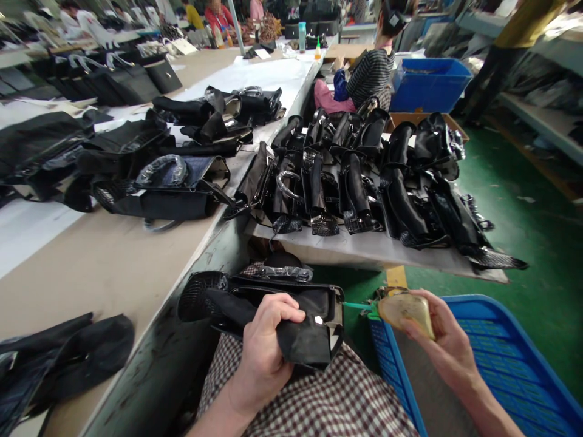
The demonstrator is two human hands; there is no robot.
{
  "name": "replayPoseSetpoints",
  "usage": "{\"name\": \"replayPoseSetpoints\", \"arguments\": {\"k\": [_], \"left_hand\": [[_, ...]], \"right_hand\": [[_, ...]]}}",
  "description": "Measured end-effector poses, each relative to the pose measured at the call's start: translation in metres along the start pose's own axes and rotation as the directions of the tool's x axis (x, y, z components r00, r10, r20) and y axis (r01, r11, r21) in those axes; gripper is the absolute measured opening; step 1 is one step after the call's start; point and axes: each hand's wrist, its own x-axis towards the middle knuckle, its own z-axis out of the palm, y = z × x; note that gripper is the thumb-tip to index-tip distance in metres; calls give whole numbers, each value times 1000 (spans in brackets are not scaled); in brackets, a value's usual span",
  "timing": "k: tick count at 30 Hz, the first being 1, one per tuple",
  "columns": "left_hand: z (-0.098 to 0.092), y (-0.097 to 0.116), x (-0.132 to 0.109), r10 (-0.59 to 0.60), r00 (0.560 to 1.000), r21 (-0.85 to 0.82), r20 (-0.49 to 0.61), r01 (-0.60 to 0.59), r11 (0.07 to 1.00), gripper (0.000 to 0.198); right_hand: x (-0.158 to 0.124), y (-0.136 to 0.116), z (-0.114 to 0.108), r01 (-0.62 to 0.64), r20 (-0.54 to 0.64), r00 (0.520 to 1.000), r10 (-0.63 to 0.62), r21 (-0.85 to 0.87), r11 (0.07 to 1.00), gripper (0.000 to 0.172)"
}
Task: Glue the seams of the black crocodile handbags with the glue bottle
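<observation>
A black handbag (305, 343), unfinished and with crocodile-patterned end panels, lies across the lap on a checked cloth. My left hand (268, 346) grips its front flap, thumb and curled fingers closed on the black material. A plastic-wrapped handle (285, 274) sticks out at the bag's far side. In my right hand (449, 340) is a yellowish glue bottle (405, 312), tilted sideways. Its thin green nozzle (357, 305) points left, with the tip at the bag's right edge; whether it touches cannot be made out.
A blue plastic basket (505, 303) stands low at the right. Several black bags (355, 188) lie in rows on the table ahead, and more bags (173, 200) lie on the long table at left. Farther off sit a person (368, 73) and a blue bin (430, 85).
</observation>
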Motion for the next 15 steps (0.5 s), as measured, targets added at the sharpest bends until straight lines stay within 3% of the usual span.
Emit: {"name": "replayPoseSetpoints", "arguments": {"k": [9, 15], "left_hand": [[0, -1, -4, -23, 999, 12, 43, 23, 1000, 31], [-3, -1, -10, -18, 999, 19, 51, 17, 1000, 33]], "right_hand": [[-7, -2, -9, -62, 121, 991, 63, -15, 998, 51], [-10, -8, -4, -96, 3, 995, 95, 23, 995, 51]]}}
